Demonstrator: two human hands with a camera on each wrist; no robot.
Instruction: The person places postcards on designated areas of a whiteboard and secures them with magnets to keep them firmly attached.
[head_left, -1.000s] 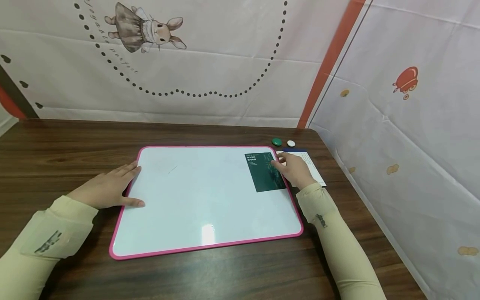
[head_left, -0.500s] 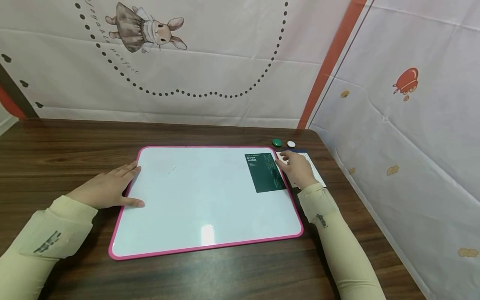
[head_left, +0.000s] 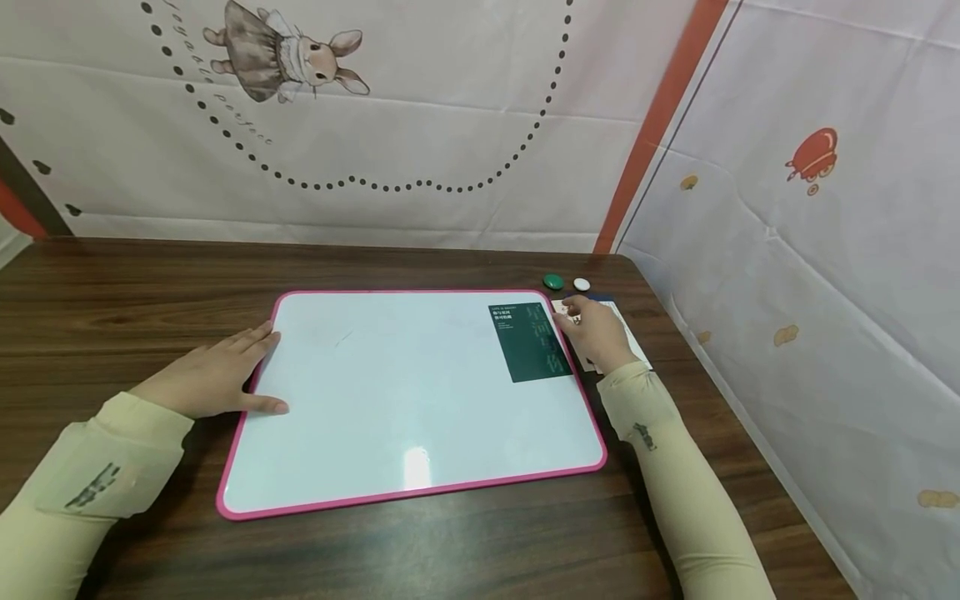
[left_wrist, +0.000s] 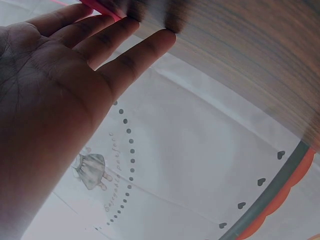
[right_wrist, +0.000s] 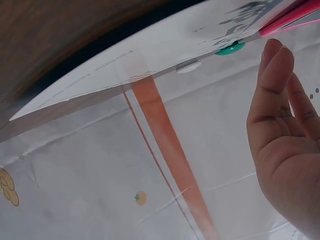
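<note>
A whiteboard (head_left: 390, 400) with a pink frame lies flat on the table. Flat on its upper right part is a dark green printed card (head_left: 528, 342). My left hand (head_left: 217, 371) rests on the board's left edge, fingers extended and thumb spread over the white surface. At the right edge, my right hand (head_left: 600, 333) hovers beside the green card, fingers loosely bent, thumb tip at the pink frame. Nothing shows between its fingers in the right wrist view. Beneath this hand, partly hidden, lies a white printed sheet (head_left: 633, 343), its text visible in the right wrist view.
A green round button-like piece (head_left: 553, 282) and a smaller white one (head_left: 581, 284) sit on the wooden table (head_left: 337, 558) behind the board. Something dark blue (head_left: 600, 297) shows at the sheet's far edge. Printed cloth (head_left: 450, 100) hangs behind and at the right.
My right hand has drawn slightly right, off the green card, which stays on the board. My left hand has kept its place.
</note>
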